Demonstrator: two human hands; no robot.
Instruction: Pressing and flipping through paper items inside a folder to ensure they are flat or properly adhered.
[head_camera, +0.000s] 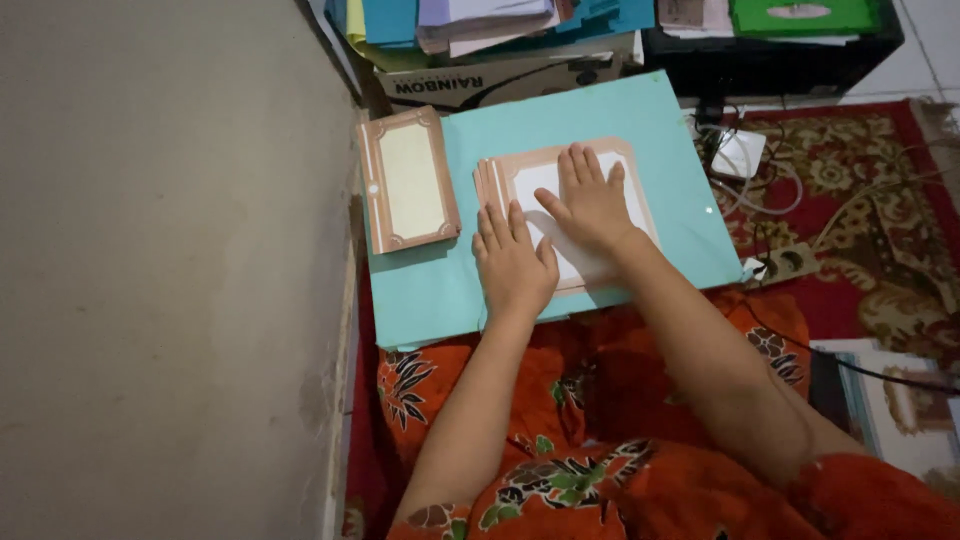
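Card (570, 215): flat sheet, tan-pink ornate border, white centre panel, lying face up on teal board (430, 290), right of middle. Left edge shows several stacked layers, slightly fanned. Long side runs near to far, tilted a bit. Much of the white panel covered by both hands pressed flat on it, left hand (513, 265) at near-left corner, right hand (592, 205) on centre, fingers spread. Second card (407, 180): same border, cream centre, flat at far left of the board, untouched.
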